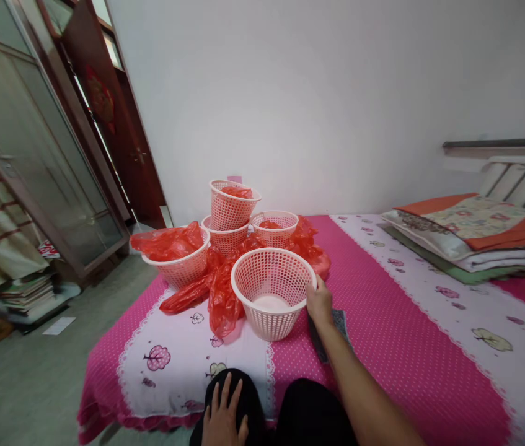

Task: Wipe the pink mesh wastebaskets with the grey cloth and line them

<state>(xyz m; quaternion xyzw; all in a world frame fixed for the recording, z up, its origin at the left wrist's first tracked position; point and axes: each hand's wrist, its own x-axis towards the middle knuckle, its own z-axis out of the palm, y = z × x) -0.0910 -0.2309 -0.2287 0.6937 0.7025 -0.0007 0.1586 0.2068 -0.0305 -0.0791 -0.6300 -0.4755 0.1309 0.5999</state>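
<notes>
So the right hand (319, 301) has a grip on the rim of the front basket (271, 323), thumb and fingers pinched around its right side. That pale pink mesh basket is near the front edge of the bed (383, 353), mouth up, with its solid round bottom visible inside. Can't really tell if it's sitting flat on the cover or lifted a touch.

Left hand (225, 414) isn't gripping anything, just lying on the left knee (243, 390) in black cloth with the fingers a bit spread.

Right behind the front basket there's a messy pile of red plastic bags (225, 300), all crumpled. More baskets around it: the left basket (181, 272) has red plastic bulging over its rim, the back basket (277, 238) has some red inside, and the upper basket (229, 212) sits tilted in the mouth of the lower basket (226, 241), also with red plastic in it.

A dark gray cloth (340, 323) lies on the pink dotted cover, partly hidden by the right hand and forearm. Way over right, well apart from the baskets, there's a stack of folded bedding (489, 238).
</notes>
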